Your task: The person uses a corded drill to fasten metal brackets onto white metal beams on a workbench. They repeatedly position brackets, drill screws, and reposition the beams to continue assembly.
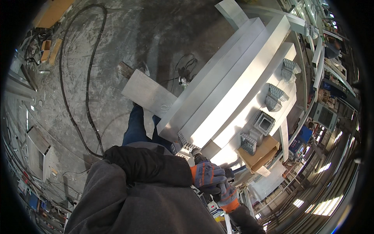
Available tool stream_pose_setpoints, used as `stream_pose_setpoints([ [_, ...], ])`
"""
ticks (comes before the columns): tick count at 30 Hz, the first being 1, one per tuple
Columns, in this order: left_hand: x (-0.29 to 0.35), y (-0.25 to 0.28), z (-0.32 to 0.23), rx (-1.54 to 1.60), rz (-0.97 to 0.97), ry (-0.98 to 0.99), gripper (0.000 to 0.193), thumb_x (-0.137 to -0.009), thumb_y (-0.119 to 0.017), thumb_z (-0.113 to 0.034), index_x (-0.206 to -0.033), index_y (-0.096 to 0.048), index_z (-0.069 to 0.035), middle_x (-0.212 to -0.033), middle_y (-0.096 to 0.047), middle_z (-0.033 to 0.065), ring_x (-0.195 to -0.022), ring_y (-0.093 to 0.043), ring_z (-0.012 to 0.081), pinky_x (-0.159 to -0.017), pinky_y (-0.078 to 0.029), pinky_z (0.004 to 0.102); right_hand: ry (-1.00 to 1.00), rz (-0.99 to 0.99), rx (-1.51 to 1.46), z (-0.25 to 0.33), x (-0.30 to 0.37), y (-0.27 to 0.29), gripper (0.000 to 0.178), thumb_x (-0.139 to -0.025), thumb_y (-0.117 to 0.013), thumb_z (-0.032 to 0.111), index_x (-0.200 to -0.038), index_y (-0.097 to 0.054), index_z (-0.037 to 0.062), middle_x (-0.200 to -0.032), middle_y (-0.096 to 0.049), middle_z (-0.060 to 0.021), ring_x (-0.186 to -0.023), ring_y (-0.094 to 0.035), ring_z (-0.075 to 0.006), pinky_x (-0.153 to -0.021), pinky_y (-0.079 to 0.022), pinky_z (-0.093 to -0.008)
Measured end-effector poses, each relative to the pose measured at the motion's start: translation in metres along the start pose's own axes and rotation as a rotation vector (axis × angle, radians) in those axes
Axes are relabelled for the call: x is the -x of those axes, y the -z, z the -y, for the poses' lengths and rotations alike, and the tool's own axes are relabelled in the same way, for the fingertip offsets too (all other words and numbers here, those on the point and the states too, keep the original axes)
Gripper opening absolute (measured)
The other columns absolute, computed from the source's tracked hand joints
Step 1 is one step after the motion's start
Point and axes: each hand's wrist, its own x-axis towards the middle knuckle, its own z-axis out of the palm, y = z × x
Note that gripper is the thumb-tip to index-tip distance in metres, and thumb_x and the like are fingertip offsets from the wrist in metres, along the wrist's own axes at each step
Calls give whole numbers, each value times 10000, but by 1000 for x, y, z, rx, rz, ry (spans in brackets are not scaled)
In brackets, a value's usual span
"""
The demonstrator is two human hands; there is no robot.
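Both my hands wear grey gloves with orange trim, and both are closed around a black power drill [200, 156], mostly hidden by them. My left hand [208, 174] wraps over it, and my right hand [228, 195] grips beside and below. The drill's front end points at a ridged grey metal fitting [186, 142] on the near end of a long silvery metal beam [230, 105]. Contact between the drill's tip and the fitting is too small to make out.
Several ornate metal fittings [275, 97] stand on the beams at right, beside an open cardboard box [261, 155]. A flat metal support [148, 90] juts out left under the beams. A long black cable [88, 89] loops across the concrete floor, with tangled wires [187, 70] nearer the beams.
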Motion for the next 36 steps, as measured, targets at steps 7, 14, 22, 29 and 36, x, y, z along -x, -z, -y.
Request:
stream_pose_setpoints([
  [7,0,-4,5,51,-53,-33,393,-941,-673,-455,-1031,-584,-84,-966,-604,123,-813,-661,323,-672,-561,427,54,30,38,1,-4,16,467,-820,-655,164,-1271,-569,81,-1163,-615,-194,-922,-652,-421,-730,-537,-518],
  [14,-1,-2,4,-30,-123,-76,418,-943,-681,-454,-1079,-597,-68,-988,-614,131,-821,-663,309,-669,-565,418,50,76,-10,-3,-14,26,405,-838,-637,151,-1237,-598,93,-1111,-628,-189,-932,-652,-412,-729,-539,-504],
  [22,4,-10,8,-7,-181,-113,491,-954,-690,-433,-1220,-609,-28,-1069,-640,157,-907,-687,317,-736,-591,420,85,84,55,-4,-14,30,404,-829,-650,168,-1225,-604,101,-1074,-629,-183,-912,-651,-397,-706,-535,-499],
  [29,12,-10,9,-106,-123,-100,529,-920,-733,-451,-1235,-599,-48,-1096,-641,154,-940,-690,307,-785,-589,429,133,138,180,-8,-22,37,419,-824,-662,169,-1239,-611,133,-1048,-616,-168,-880,-658,-358,-642,-536,-463],
  [36,10,-4,11,-50,-132,-55,574,-865,-781,-443,-1205,-605,-15,-1109,-625,184,-898,-681,330,-742,-583,428,174,67,144,-6,-31,43,426,-827,-642,151,-1252,-618,127,-981,-620,-153,-818,-660,-348,-612,-544,-485],
])
